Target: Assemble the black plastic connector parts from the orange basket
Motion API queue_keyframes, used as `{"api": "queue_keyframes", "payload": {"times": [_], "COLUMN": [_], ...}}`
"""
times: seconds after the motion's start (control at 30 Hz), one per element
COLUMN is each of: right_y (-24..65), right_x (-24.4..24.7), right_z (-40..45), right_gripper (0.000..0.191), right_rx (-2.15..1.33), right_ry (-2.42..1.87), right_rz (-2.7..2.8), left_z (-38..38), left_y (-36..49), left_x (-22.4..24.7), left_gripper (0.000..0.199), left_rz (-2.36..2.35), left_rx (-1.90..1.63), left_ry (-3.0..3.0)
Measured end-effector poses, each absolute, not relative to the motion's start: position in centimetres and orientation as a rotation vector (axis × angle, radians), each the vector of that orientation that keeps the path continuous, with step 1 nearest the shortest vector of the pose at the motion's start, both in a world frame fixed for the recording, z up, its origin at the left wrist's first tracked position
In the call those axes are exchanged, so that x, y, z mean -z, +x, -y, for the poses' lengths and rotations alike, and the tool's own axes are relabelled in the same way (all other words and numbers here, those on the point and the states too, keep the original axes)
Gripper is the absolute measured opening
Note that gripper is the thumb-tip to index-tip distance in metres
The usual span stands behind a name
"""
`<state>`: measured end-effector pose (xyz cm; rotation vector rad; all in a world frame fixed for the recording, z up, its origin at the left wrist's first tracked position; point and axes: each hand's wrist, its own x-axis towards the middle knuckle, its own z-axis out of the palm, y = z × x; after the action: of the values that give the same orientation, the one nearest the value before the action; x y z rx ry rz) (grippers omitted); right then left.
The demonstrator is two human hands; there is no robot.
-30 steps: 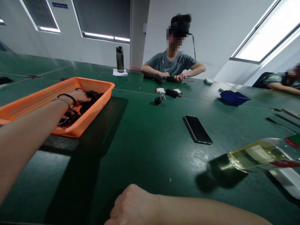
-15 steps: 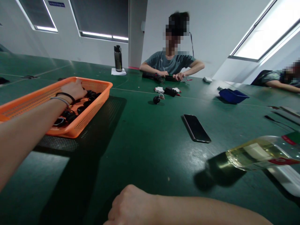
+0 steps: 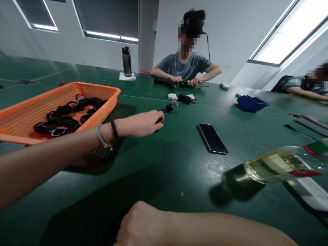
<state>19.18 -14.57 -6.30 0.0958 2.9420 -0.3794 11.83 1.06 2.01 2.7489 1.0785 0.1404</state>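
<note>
My left hand (image 3: pixel 143 123) is closed around a small black part (image 3: pixel 159 121), held over the table to the right of the orange basket (image 3: pixel 84 85); fingers cover most of it. Several black rounded parts (image 3: pixel 65 120), some with a shiny ring, lie in that basket. Just beyond my left fingertips, a black round piece with a pale loop (image 3: pixel 169 107) rests on the table. Low in the view, my right hand (image 3: pixel 140 223) is curled into a fist near the table's front edge. Its fingers point away from sight, so anything inside is hidden.
A phone (image 3: pixel 212 138) lies right of centre. A bottle of yellowish liquid (image 3: pixel 276 164) lies tilted at the right, by a white object (image 3: pixel 311 194). Farther back are a blue tray (image 3: pixel 252 103), black and white pieces (image 3: pixel 183 98), a dark bottle (image 3: pixel 126 61) and a seated person (image 3: pixel 186 66).
My left hand has come out of the orange basket and moved right over the table, with a black part now in its fingers. My right hand has stayed almost in place.
</note>
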Motion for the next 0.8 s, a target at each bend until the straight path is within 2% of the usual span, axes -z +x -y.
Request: {"api": "queue_keyframes", "payload": {"times": [0.17,0.43,0.57,0.67,0.8], "right_y": [19.2,19.2,19.2,19.2,19.2], "right_x": [5.7,5.8,5.9,6.1,6.1], "right_z": [14.3,14.2,14.4,14.5,14.5], "right_gripper": [0.021,0.019,0.021,0.022,0.021], "right_rx": [0.382,0.373,0.333,0.323,0.344], "right_ry": [0.07,0.048,0.066,0.07,0.08], "right_rz": [-2.901,-2.919,-2.96,-2.956,-2.969], "left_z": [0.8,0.4,0.5,0.3,-1.3], "left_y": [13.1,12.5,12.7,12.4,10.3], "left_x": [1.2,4.1,3.4,1.6,-1.8], "left_gripper": [0.022,0.027,0.035,0.033,0.042], "left_rz": [-0.96,-0.932,-0.912,-0.903,-1.373], "left_rx": [-0.023,0.063,0.117,0.07,-0.164], "left_ry": [2.753,2.966,3.016,3.107,3.063]}}
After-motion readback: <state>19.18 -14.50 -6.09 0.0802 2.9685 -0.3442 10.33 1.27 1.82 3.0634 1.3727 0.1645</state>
